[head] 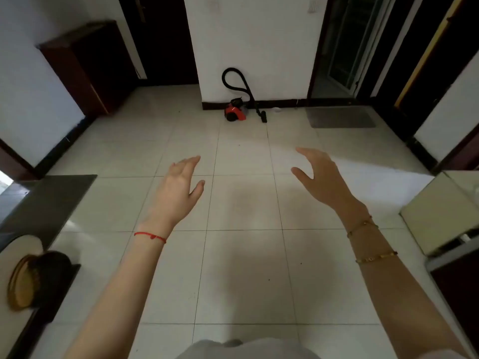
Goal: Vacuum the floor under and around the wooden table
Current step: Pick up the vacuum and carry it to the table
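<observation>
**Clerk:** Hands, item one. Your left hand (181,185) is raised over the tiled floor (243,268), fingers straight and loosely spread, holding nothing. A red string bracelet (150,236) sits at that wrist.

**Checker:** And the other?

**Clerk:** Item two. Your right hand (320,178) is also raised, fingers straight, thumb out, nothing in it. Two gold bracelets (363,225) sit on that forearm.

**Checker:** Task item?

**Clerk:** Item three. A red canister vacuum cleaner (235,112) on the floor at the foot of the white wall (254,47), well apart from your hands. Its black hose (233,79) loops up against the wall; the wand runs down to the floor nozzle (263,117), just right of the canister.

**Checker:** Surfaces?

**Clerk:** Item four. A dark surface (51,200) at your left edge, with a woven hat (36,278) nearer you. A pale panel (435,211) at right. I cannot tell which, if either, is the wooden table. A grey mat (339,117) lies by the doorway, and a dark wooden cabinet (90,66) stands at the far left.

**Checker:** Risks?

**Clerk:** By my judgement, nothing is started; you have yet to fetch the machine. Lift it by the hose and the canister may drag or tip. The loop could snag as you pull the wand free. The nozzle might catch the mat's edge. No power cord is visible, so check for one before walking off.
</observation>
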The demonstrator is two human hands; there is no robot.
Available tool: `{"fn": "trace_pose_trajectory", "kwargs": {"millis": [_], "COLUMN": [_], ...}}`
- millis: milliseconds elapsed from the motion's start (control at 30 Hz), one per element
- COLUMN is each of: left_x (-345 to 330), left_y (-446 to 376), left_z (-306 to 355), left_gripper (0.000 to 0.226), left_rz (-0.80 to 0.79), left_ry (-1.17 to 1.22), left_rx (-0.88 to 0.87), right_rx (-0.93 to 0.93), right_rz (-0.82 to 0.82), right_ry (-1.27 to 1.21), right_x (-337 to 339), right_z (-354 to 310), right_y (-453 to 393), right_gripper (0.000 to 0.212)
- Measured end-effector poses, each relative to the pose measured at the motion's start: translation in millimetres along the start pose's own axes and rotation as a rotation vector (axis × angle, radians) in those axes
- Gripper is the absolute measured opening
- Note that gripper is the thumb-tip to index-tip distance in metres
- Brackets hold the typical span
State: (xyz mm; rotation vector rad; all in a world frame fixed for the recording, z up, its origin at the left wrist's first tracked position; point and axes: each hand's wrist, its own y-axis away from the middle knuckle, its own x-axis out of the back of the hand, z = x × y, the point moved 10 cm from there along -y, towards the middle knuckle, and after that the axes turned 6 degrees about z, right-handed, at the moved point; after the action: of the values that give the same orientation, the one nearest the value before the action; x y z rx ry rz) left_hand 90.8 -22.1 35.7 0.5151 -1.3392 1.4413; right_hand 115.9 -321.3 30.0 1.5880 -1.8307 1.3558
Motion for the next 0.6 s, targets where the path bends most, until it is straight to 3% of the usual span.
{"fn": "trace_pose_trajectory", "kwargs": {"millis": [267,600], "left_x": [-30,-108], "left_y": [-23,-107], "left_z": [-13,-58], "left_gripper": [0.053,0.054], "left_rz": [0.004,-0.065], "left_ry": [-0.002,0.012], "left_rx": [0.054,0.089], "right_rx": [-0.034,-0.068], "right_rz": [-0.036,-0.107], "right_ry": [-0.008,0.007], "right_x": [-20,-97], "right_z": [29,82], "right_y": [-23,-110], "right_gripper": [0.052,0.051]}}
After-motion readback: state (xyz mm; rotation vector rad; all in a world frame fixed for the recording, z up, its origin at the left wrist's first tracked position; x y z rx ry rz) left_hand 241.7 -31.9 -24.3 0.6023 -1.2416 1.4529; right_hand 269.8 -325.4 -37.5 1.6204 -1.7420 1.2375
